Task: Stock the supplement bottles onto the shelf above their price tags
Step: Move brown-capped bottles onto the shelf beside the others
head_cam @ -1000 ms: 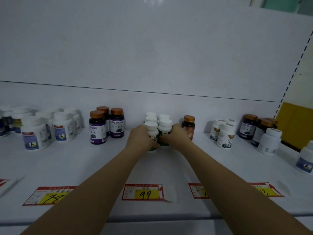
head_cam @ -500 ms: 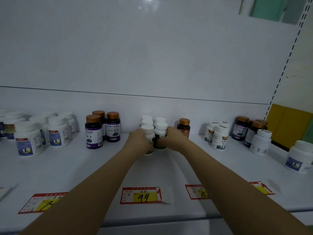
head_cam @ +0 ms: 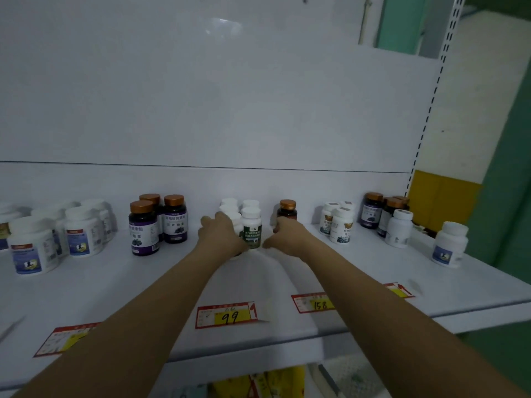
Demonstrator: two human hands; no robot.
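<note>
The right hand (head_cam: 287, 237) has been eased, empty, off the upright green-label bottle (head_cam: 252, 228) — just leftward — while the left hand (head_cam: 221, 234) grip cannot be told.

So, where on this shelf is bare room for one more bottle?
Bare shelf runs in front of the purple bottles, down to the price tags, and right of the right hand. It is crowded at the green-label bottles, by the left hand.
</note>
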